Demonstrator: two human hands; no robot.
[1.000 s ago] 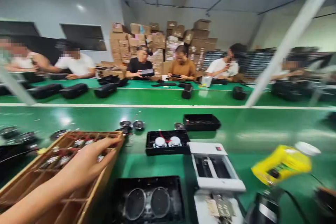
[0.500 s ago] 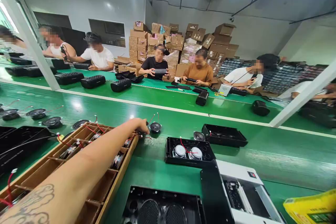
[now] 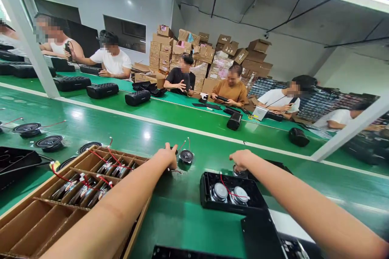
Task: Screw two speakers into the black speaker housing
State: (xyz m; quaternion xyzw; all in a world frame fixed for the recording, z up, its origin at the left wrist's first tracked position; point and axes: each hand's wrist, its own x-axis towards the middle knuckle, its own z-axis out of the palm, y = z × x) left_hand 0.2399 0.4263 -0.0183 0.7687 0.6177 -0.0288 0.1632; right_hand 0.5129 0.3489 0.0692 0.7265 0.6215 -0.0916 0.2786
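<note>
My left hand reaches over the green belt and closes on a small round speaker that it mostly hides, with red wires trailing from under it. A second small speaker lies just to its right. My right hand is stretched out over another small speaker, fingers curled onto it, behind a black housing that holds two silver-backed speakers joined by a red wire. A cardboard divider box with several wired speakers sits under my left forearm.
Loose speakers lie on the belt at left beside a black tray. A white machine and a black panel sit at bottom right. Several people work across the far belt, with black speaker units and stacked cartons behind.
My right arm has come into view and reached a speaker behind the black housing. My left hand stays at the speakers past the divider box. The camera has shifted left; the yellow bottle is out of view.
</note>
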